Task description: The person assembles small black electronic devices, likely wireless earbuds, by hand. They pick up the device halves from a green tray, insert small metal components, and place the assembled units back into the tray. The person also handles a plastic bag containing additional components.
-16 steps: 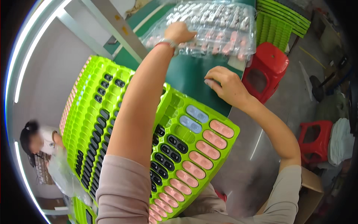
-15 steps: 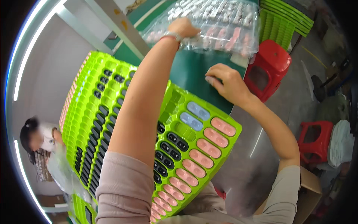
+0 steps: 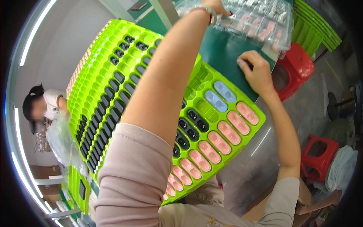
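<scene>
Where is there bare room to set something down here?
The green tabletop is bare between the plastic packs, the green tray and the right hand. One empty slot lies between the blue pieces and black pieces. It is crowded farther up the table, where the left hand is at the packs, and along the tray's row of pink pieces.

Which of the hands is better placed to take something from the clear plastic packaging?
Probably the left hand: it is at the clear plastic packaging, while the right hand is over the green tabletop.
</scene>
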Motion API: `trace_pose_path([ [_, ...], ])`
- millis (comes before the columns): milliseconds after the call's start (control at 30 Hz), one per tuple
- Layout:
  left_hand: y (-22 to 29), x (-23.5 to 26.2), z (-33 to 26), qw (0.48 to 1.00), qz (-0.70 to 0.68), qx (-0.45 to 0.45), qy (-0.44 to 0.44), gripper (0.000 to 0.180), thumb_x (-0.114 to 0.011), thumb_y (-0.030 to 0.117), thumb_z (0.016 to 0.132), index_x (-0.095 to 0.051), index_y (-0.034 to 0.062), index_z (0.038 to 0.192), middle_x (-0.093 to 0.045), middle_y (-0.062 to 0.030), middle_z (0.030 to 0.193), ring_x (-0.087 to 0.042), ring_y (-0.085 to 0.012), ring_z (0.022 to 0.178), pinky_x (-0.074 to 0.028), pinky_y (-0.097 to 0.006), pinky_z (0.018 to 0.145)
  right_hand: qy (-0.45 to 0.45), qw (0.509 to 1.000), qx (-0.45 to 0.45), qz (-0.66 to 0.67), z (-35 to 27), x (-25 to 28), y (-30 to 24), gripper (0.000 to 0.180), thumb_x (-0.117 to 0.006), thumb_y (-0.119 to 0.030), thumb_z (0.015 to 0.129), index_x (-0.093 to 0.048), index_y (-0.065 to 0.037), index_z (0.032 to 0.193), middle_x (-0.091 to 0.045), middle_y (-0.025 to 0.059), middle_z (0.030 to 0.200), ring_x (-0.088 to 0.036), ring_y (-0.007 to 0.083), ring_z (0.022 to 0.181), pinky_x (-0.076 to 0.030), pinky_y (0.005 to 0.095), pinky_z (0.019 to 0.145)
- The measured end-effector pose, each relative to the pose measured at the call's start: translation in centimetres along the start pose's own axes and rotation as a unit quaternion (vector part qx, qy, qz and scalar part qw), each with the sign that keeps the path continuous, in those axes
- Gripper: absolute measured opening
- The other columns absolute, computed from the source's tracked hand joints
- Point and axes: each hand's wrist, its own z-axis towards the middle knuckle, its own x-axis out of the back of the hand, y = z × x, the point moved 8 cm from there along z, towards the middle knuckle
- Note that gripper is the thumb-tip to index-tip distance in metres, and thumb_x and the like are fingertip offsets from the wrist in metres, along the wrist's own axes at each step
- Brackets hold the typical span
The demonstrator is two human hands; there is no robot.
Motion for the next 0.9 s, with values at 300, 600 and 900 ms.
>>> trace_pose_path([
  [300,5.2,1.5,-3.5,0.997,0.016,0.068,0.036,0.041,-0.071,0.036,0.074,-0.069,0.0006,0.094,-0.066,-0.0167,0.100,-0.063,-0.0291,0.097,-0.050,-0.036,0.084,0.024,0.999,-0.042,-0.008,-0.2,1.1,0.8,0.009,-0.063,-0.009,0.079,-0.063,0.000,0.081,-0.061,0.0128,0.080,-0.061,0.0278,0.072,-0.048,0.0352,0.067],
  [600,3.2,0.1,0.9,0.993,-0.055,0.097,0.046,0.027,-0.057,0.022,0.080,-0.069,0.0013,0.093,-0.065,-0.0184,0.102,-0.062,-0.0305,0.100,-0.049,-0.039,0.083,0.014,0.998,-0.065,0.003,0.0,1.1,0.9,0.012,-0.063,-0.011,0.080,-0.065,0.000,0.084,-0.062,0.0113,0.081,-0.063,0.0225,0.068,-0.050,0.0311,0.065],
  [900,7.9,15.9,-23.3,0.945,-0.311,-0.066,0.082,0.039,-0.083,0.029,0.057,-0.070,0.0010,0.080,-0.068,-0.0133,0.070,-0.067,-0.0209,0.066,-0.054,-0.031,0.061,0.006,0.999,0.012,-0.029,-0.1,1.6,2.4,0.015,-0.060,-0.011,0.086,-0.063,0.002,0.092,-0.065,0.0093,0.087,-0.060,0.0176,0.080,-0.046,0.0289,0.075],
])
